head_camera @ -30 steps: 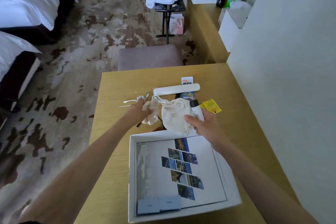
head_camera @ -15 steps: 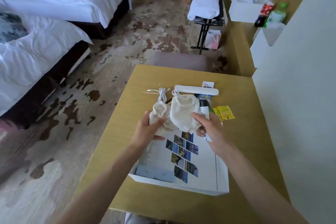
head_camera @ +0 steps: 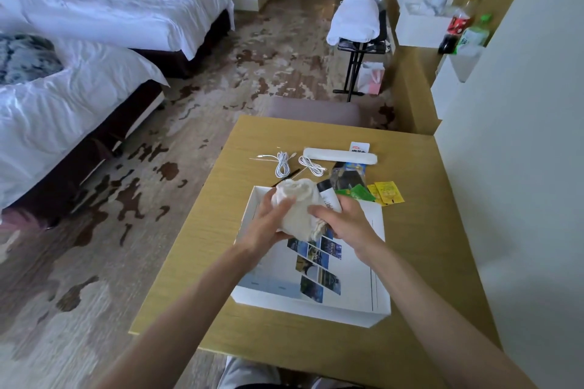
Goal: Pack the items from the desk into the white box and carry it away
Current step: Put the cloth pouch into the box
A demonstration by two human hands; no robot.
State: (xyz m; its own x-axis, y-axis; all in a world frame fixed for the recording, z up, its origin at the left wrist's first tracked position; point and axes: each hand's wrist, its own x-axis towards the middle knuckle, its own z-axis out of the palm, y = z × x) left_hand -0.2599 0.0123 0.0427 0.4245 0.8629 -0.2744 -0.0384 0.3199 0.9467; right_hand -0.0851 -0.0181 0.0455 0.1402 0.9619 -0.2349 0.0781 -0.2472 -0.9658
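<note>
Over the far end of the white box (head_camera: 252, 215), our left hand (head_camera: 268, 224) and right hand (head_camera: 344, 224) clasp the cream cloth bundle (head_camera: 300, 208); we should lower it in flat, compactly, sparing room for cables (head_camera: 282, 163).

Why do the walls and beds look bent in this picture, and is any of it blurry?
Head view: the wide-angle lens bows straight lines, so the wall at right leans and the beds curve toward the edges. Soft daylight, no hard shadows on the desk. The white cloth bundle held between left hand and right hand looks washed out, its folds faint; the far room is slightly soft.
</note>
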